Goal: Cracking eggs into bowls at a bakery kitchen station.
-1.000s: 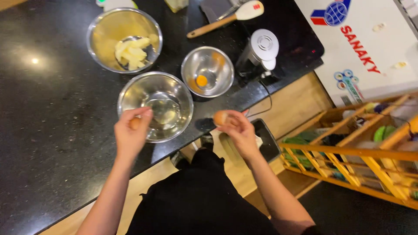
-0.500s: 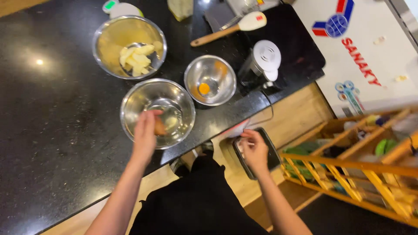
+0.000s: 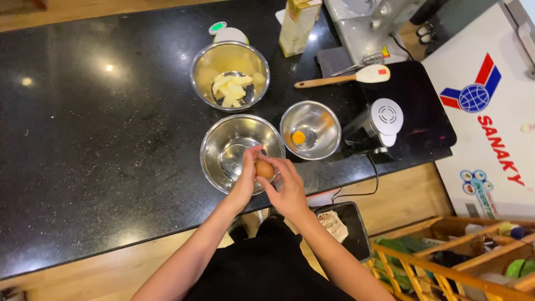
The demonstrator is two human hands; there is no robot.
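- Two hands on one brown egg (image 3: pixel 264 169): left hand (image 3: pixel 245 181) and right hand (image 3: pixel 285 187) pinch it between narrowed fingertips, over the near steel bowl's (image 3: pixel 220 146) front rim.
- That bowl shows only a clear wet pool.
- Small bowl (image 3: pixel 325 139) beside it holds one yolk (image 3: pixel 298 137).
- Far bowl (image 3: pixel 205 69) carries pale yellow chunks (image 3: pixel 232 90).
- Half a second ago the hands were apart, the right one off the counter; now they meet.

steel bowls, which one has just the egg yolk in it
The smaller steel bowl on the right, beside the white-topped appliance. The far bowl holds pale yellow pieces, and the near bowl sits under both hands holding a brown egg.
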